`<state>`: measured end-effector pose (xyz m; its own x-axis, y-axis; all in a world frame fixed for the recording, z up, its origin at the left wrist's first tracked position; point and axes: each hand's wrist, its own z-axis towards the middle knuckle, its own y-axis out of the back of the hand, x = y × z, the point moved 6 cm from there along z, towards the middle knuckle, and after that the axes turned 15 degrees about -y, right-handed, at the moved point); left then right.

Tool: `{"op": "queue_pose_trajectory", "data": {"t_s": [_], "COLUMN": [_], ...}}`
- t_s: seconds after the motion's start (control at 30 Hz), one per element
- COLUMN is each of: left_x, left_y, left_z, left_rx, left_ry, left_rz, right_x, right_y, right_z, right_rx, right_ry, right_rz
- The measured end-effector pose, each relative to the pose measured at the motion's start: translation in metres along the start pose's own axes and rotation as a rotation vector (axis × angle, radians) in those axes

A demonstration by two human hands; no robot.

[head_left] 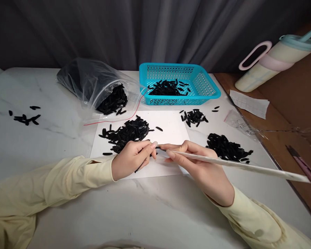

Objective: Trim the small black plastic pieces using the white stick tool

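My left hand (134, 157) is closed, thumb against fingers, pinching a small black elongated piece (158, 147) whose end shows past the fingertips. My right hand (199, 162) grips a long, thin, pale stick-like tool (243, 167) like a pen. Its narrow dark tip meets or nearly meets the black piece; I cannot tell which. Both hands hover over a white sheet of paper (171, 121). A heap of similar black pieces (132, 131) lies on the sheet, just beyond my left hand. Another dark sliver shows beneath the left fingers.
Behind the sheet are an open zip bag (88, 86) of black pieces and a blue basket (182, 100) holding more. Other piles lie right (226, 148) and left (27, 119). A tumbler (272, 64), paper slip (250, 103) and pink-handled tool (304, 166) are on the right.
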<state>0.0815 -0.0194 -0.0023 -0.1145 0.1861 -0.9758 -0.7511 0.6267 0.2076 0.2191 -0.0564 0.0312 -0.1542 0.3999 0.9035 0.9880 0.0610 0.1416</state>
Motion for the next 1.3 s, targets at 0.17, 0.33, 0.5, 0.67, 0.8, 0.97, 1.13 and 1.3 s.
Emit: {"op": "queue_pose_trajectory", "data": {"t_s": [0.17, 0.33, 0.5, 0.67, 0.8, 0.97, 1.13, 1.3], "left_x": [0.0000, 0.0000, 0.0000, -0.0013, -0.0025, -0.0021, -0.0007, -0.0007], "left_y": [-0.0010, -0.0010, -0.0011, -0.0018, -0.0014, -0.0013, -0.0018, -0.0015], "left_z": [-0.0002, -0.0013, -0.0018, -0.0009, -0.0011, -0.0011, -0.0006, -0.0017], "left_rx": [0.015, 0.015, 0.021, 0.035, 0.034, 0.035, 0.034, 0.033], "left_ry": [-0.006, -0.013, -0.026, -0.056, -0.068, -0.070, -0.063, -0.057], "left_rz": [-0.003, -0.013, -0.012, 0.010, 0.024, 0.042, 0.045, 0.043], "right_x": [0.0019, 0.0022, 0.0015, 0.0013, 0.0008, 0.0004, 0.0007, -0.0002], "right_y": [0.0012, 0.0039, 0.0056, 0.0041, 0.0021, 0.0013, 0.0012, 0.0006], "right_z": [-0.0001, 0.0011, 0.0012, -0.0003, -0.0003, -0.0012, -0.0014, -0.0006], "right_rx": [0.003, -0.043, -0.020, 0.032, 0.062, 0.066, 0.071, 0.075], "right_ry": [-0.088, -0.049, -0.018, 0.000, 0.039, 0.082, 0.097, 0.111], "right_rz": [0.030, 0.009, 0.043, 0.028, 0.038, -0.004, -0.044, -0.049]}}
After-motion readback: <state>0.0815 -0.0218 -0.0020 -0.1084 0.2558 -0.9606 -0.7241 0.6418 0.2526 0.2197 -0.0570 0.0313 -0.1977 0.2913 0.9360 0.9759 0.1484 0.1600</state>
